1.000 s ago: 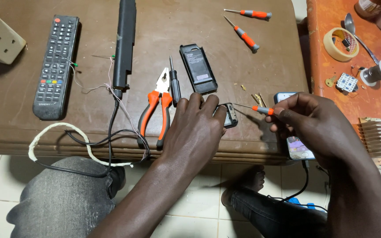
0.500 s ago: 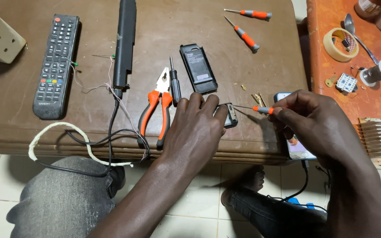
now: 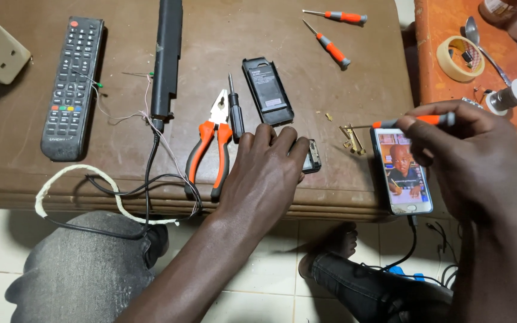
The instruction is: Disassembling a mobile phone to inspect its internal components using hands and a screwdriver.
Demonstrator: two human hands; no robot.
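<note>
- Small dark device (image 3: 311, 157), flat and rectangular with a shiny edge, is pressed down at the lower middle of the frame, near the front edge of the brown wooden table (image 3: 222, 36)
- Left hand (image 3: 267, 173) is laid over the device with its fingers spread and their tips bearing on it
- One slim screwdriver (image 3: 411, 121) with an orange handle and grey cap is pinched between thumb and fingertips of the right hand (image 3: 465, 158), at right of centre
- One smartphone (image 3: 402, 170) with a glossy lit screen is seen under the right hand, a black cable plugged into its lower end
- Small brass parts (image 3: 351, 137) are scattered between device and smartphone
- Two more orange-handled screwdrivers (image 3: 330, 46) are counted at the upper middle
- One black battery cover (image 3: 267, 91), one pair of orange-gripped pliers (image 3: 209, 143) and one black remote control (image 3: 73, 87) are lined up to the left
- One roll of cream tape (image 3: 461, 58) is seen at upper right
</note>
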